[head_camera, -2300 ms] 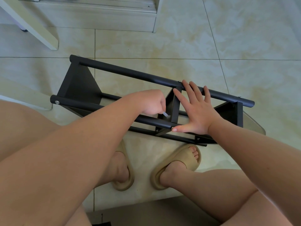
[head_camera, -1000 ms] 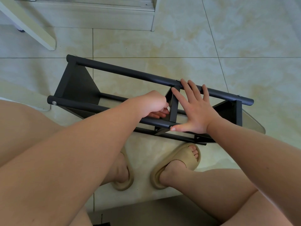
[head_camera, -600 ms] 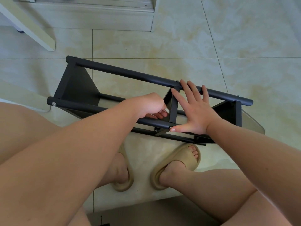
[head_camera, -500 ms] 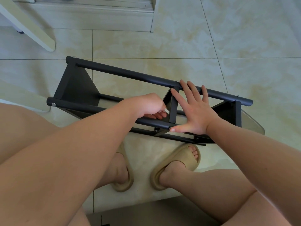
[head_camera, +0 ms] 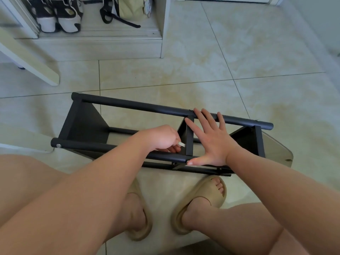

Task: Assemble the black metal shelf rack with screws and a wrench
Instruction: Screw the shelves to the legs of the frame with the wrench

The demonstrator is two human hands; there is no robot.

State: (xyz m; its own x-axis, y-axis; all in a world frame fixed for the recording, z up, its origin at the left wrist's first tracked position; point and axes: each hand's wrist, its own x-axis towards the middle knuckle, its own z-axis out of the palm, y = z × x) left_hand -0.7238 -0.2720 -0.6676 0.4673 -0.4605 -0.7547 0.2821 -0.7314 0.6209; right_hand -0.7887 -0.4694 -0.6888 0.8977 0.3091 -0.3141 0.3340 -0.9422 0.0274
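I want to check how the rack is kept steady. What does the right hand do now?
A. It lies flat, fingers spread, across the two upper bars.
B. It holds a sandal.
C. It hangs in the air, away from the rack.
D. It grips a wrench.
A: the right hand lies open on the black rack, fingertips on the far bar and thumb on the near bar.

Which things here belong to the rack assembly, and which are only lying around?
Belong to the job: rack; wrench, held by the left hand; right hand, pressing flat on the rack; screw at the rack's end.
Just lying about: sneakers; bag.
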